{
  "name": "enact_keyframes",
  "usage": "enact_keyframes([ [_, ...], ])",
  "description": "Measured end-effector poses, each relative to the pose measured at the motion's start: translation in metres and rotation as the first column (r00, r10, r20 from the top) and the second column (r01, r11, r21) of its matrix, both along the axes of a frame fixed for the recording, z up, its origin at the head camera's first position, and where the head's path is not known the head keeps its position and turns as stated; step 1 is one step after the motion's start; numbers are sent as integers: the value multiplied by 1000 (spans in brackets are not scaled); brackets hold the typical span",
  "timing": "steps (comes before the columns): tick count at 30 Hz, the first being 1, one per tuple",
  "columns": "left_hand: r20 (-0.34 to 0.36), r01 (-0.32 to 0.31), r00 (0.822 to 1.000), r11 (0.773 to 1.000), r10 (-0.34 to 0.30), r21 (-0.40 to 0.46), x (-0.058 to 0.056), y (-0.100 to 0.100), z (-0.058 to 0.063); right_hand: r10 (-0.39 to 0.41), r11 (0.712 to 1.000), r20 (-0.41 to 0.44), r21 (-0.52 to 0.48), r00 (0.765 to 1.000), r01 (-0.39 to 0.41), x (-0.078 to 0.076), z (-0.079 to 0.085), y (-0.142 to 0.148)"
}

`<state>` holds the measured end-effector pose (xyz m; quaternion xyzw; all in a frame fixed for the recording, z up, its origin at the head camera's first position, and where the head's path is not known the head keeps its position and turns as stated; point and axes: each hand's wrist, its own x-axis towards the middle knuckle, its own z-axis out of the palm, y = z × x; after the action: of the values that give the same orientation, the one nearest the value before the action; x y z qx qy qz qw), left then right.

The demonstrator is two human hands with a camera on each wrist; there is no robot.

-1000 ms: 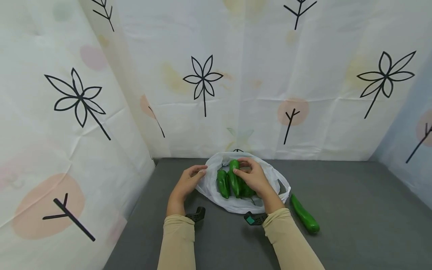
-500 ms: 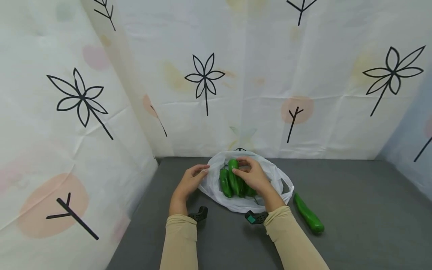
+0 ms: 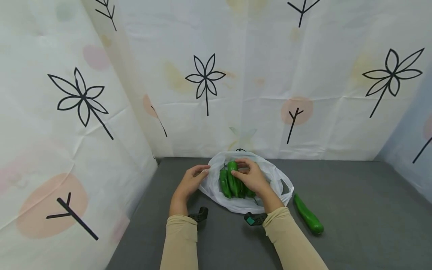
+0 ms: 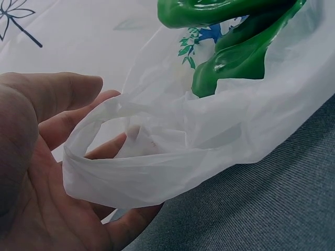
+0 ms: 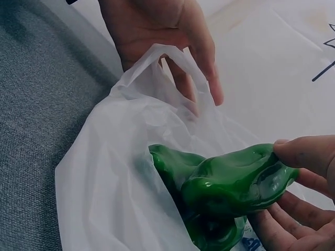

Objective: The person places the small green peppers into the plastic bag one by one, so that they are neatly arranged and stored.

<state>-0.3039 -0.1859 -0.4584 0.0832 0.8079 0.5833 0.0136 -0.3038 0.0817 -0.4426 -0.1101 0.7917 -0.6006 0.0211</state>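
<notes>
My right hand (image 3: 253, 178) pinches a long green pepper (image 3: 233, 175) between thumb and fingers, above the mouth of a white plastic bag (image 3: 233, 204). In the right wrist view the held pepper (image 5: 235, 183) lies over other green peppers, partly hidden inside the bag. Another pepper (image 3: 224, 183) sits in the bag to its left. My left hand (image 3: 189, 183) is at the bag's left side. The left wrist view shows its fingers behind the bag's handle loop (image 4: 141, 180), touching the plastic, with the thumb held apart.
One more green pepper (image 3: 308, 215) lies on the dark grey tabletop (image 3: 357, 210), right of the bag. White patterned cloth (image 3: 249, 75) hangs behind the table and along its sides. A dark wrist strap (image 3: 199, 214) is on each arm.
The head view has shifted slightly. My right hand and the pepper it holds have moved a little down and left over the bag. The left hand stays at the bag's side.
</notes>
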Motion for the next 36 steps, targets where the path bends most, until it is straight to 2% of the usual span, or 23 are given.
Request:
enact_keyframes([
  [5, -20, 21, 1000, 1000, -21, 8, -1, 0, -3, -18, 1000, 3, 22, 1000, 18, -1, -2, 0],
  [13, -18, 16, 1000, 1000, -15, 7, 2, 1, 1, -21, 1000, 3, 21, 1000, 21, -1, -1, -1],
  [26, -15, 23, 1000, 1000, -23, -3, -2, 0, 0, -28, 999, 23, 31, 999, 27, 1, 1, 1],
  [36, -12, 25, 1000, 1000, -25, -8, 0, 0, 1, -54, 999, -6, -5, 999, 54, 3, 12, 8],
])
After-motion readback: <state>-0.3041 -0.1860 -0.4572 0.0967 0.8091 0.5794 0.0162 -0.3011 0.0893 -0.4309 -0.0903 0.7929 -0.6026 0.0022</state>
